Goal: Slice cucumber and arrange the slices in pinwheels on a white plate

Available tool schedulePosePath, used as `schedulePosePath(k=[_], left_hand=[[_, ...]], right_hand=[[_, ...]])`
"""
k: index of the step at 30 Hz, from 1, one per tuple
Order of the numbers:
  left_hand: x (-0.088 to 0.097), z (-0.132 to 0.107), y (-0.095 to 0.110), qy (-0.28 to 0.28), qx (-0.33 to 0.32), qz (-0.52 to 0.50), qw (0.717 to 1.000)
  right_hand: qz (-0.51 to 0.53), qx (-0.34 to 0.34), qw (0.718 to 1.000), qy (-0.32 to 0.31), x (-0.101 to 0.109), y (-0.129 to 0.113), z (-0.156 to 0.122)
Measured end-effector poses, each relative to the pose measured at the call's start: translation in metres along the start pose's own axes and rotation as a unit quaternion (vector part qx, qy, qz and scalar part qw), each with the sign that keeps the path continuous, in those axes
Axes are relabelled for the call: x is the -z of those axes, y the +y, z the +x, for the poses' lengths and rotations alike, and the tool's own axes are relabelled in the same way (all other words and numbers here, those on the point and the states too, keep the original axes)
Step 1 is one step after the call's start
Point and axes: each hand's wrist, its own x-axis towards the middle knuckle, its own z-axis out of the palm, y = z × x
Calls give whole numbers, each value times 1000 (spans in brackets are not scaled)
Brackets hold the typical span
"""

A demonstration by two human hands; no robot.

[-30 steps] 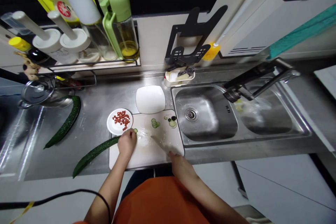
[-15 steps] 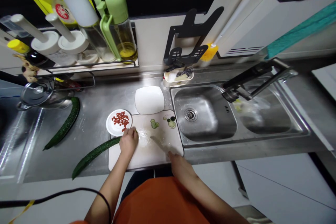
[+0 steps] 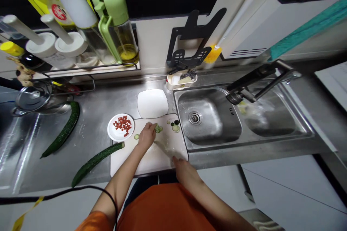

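Right hand (image 3: 186, 172) clenched round blurry thin-bladed knife (image 3: 163, 149) over white rectangular cutting board (image 3: 148, 162); left hand (image 3: 148, 134) at thin round pale-green cucumber slices (image 3: 158, 129), can't tell if pinching; long dark-green cut cucumber (image 3: 96, 162) partly on board, left side

A dark green cucumber (image 3: 95, 163) lies near the front edge of the grey worktop (image 3: 94, 119); pale green cucumber slices (image 3: 158, 129) near the off-white cutting board (image 3: 148, 162)'s back edge; red-brown diced bits (image 3: 123, 125) on a white plate (image 3: 111, 131).

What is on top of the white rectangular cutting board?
Pale green cucumber slices, one end of a long dark-green cucumber and, touching or just above, a grey knife blade. The left hand hides whatever lies beneath.
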Motion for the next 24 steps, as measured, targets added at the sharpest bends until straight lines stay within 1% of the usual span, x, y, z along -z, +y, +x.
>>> schedulePosePath(k=[6,11,14,19,24], left_hand=[[0,4,-3,-19,8,6,1000],[4,8,-4,-29,-21,2,999],[9,10,-3,-53,-42,19,998],[16,14,0,-85,-58,45,994],[19,15,-2,-65,-76,22,995]], right_hand=[[15,-1,1000,-6,-1,2,0],[8,2,1000,-2,-3,2,1],[7,6,1000,-5,-3,2,2],[-1,1,1000,-1,-4,2,2],[7,-5,1000,-5,-4,1,1]])
